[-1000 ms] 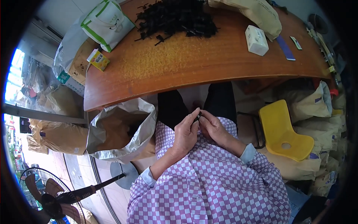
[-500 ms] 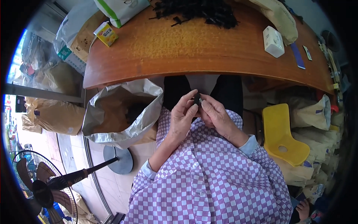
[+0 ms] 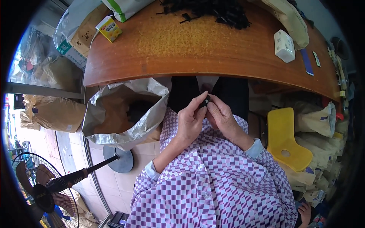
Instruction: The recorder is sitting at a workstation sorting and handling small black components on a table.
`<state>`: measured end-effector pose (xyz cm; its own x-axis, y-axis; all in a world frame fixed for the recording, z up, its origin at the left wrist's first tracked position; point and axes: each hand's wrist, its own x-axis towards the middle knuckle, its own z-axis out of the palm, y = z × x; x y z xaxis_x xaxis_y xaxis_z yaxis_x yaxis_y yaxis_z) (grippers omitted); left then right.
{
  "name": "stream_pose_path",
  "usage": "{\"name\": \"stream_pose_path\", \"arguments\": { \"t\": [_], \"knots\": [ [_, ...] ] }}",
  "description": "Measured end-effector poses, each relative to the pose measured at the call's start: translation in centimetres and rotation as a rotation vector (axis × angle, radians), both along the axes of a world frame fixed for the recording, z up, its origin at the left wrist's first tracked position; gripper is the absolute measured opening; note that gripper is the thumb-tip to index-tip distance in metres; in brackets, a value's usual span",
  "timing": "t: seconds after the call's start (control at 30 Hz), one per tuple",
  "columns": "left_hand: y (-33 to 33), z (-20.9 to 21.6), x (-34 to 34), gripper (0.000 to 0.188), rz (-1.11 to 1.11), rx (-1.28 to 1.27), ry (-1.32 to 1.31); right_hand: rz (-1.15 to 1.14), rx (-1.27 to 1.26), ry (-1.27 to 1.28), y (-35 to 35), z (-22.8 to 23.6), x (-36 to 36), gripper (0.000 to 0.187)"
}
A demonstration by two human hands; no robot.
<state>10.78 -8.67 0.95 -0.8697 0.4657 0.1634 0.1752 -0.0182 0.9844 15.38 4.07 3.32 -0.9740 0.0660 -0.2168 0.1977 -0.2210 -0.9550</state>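
Over my lap, my left hand [image 3: 190, 121] and my right hand [image 3: 225, 117] meet at the fingertips. Between them they grip a small black piece [image 3: 207, 98], with a pale bit showing at its edge; fingers cover most of it, so its exact kind is unclear. Both hands are closed on it, thumbs and forefingers pinching. On the far part of the table [image 3: 178, 64] lies a heap of black strip-like pieces [image 3: 213, 9]. Left of my lap stands an open paper-lined sack [image 3: 95, 127] with dark contents inside.
A yellow drink carton [image 3: 109, 28] and a white tissue pack [image 3: 284, 46] stand on the table. At lower left is a fan [image 3: 43, 195] on a round base [image 3: 121, 161]. To the right are a yellow chair [image 3: 283, 136], stacked sacks [image 3: 323, 152] and another person's hand [image 3: 304, 212].
My fingertips have closed in tighter around the black piece, so less of it shows. Both hands have shifted slightly to the right. The view has moved a little.
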Motion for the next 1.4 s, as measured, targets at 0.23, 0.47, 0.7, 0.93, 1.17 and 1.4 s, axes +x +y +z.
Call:
{"name": "stream_pose_path", "arguments": {
  "t": [0.23, 0.47, 0.7, 0.93, 1.17, 1.4],
  "knots": [
    [-1.7, 1.4, -3.4, 0.040, 0.144, -0.191, 0.156, 0.206, -0.005, -0.007, 0.9, 0.8, -5.6, 0.031],
    [-10.2, -0.5, -6.1, 0.036, 0.474, -0.441, -0.010, 0.161, 0.945, 0.434, 7.1, -0.1, -18.5, 0.039],
    [-10.1, 1.4, -9.7, 0.039, 0.395, -0.762, 0.226, -0.025, 1.528, 0.216, 11.6, -2.6, -28.5, 0.030],
    [-2.2, 3.3, -15.1, 0.067, 0.082, 0.076, -0.451, 0.006, 0.845, 0.382, 8.6, -1.0, -24.2, 0.012],
    [1.8, 2.1, -18.3, 0.077, -0.188, 0.324, -0.663, 0.035, 0.607, 0.161, 5.4, 0.1, -16.3, 0.008],
    [2.7, 0.1, -16.5, 0.054, -0.284, 0.488, -0.886, -0.106, 0.582, 0.112, 3.9, -0.3, -12.0, 0.010]
  ]
}}
